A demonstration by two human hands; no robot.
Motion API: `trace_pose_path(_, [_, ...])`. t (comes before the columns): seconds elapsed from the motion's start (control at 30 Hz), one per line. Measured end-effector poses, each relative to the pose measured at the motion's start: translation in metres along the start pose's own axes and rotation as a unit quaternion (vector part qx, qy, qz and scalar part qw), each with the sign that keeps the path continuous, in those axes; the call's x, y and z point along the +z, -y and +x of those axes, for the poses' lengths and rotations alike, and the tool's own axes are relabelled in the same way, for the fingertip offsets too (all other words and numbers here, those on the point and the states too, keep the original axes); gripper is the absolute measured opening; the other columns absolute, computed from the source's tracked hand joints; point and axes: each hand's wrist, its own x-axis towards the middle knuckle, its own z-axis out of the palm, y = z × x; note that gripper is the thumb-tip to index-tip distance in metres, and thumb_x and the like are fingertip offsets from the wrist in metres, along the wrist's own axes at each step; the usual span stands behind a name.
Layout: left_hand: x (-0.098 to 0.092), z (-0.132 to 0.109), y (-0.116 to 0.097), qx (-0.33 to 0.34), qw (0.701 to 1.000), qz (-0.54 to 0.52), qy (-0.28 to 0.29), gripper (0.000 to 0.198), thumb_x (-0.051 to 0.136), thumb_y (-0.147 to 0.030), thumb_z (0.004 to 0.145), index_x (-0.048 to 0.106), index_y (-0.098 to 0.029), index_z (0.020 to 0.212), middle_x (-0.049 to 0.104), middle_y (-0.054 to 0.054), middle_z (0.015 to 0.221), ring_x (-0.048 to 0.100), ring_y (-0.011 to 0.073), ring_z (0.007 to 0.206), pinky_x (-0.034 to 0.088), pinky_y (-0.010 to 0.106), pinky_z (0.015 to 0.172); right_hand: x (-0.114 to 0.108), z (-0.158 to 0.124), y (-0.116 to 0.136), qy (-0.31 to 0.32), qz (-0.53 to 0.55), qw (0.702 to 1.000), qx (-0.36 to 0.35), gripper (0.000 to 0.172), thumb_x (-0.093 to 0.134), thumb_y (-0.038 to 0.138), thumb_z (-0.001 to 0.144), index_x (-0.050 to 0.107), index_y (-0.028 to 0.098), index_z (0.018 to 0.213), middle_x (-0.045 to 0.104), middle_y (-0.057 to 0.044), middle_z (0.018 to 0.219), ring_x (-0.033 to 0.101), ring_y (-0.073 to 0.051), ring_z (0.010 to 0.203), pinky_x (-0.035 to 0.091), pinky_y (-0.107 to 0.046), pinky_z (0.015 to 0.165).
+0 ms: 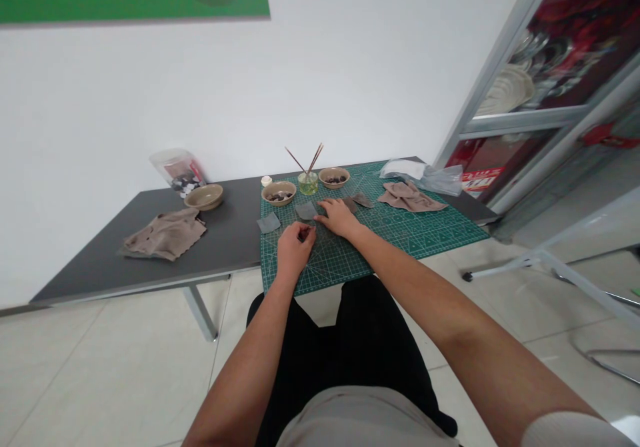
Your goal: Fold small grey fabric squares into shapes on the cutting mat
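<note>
My left hand [295,250] rests on the green cutting mat [400,237], its fingertips pinched on a small dark piece [303,233]. My right hand [337,217] lies flat on the mat a little further forward, holding nothing, its fingertips at the edge of a grey square of sandpaper-like sheet [306,210]. Other grey pieces lie near it [361,200] and to the left [269,223]. Behind the hands stand two tan bowls of dark pieces [279,192] [334,177], and between them a glass of green liquid [308,183] holding thin sticks.
A small white lid [267,181] sits by the left bowl. Beige cloths lie on the mat [407,197] and the dark grey table [225,233]. Behind are a plastic bag [420,179], another bowl [203,197] and a clear bag of dark pieces [177,173]. A glass-fronted cabinet [520,93] stands right.
</note>
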Motion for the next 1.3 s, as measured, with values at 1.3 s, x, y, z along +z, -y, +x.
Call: trace_pose_path(1.3, [-0.001, 0.0, 0.0, -0.051, 0.996, -0.057, -0.041, 0.018, 0.063, -0.037, 0.079, 0.067, -0.02, 0.085, 0.063, -0.002, 0.068, 0.055, 0.0123, 0.063, 0.042, 0.024, 0.064, -0.012, 0.007, 0.018, -0.026, -0.04, 0.999, -0.019, 0.039, 0.05, 0.032, 0.092, 0.059, 0.014, 0.125, 0.06, -0.016, 0.126, 0.051, -0.029, 0.116, 0.036, -0.043, 0.101])
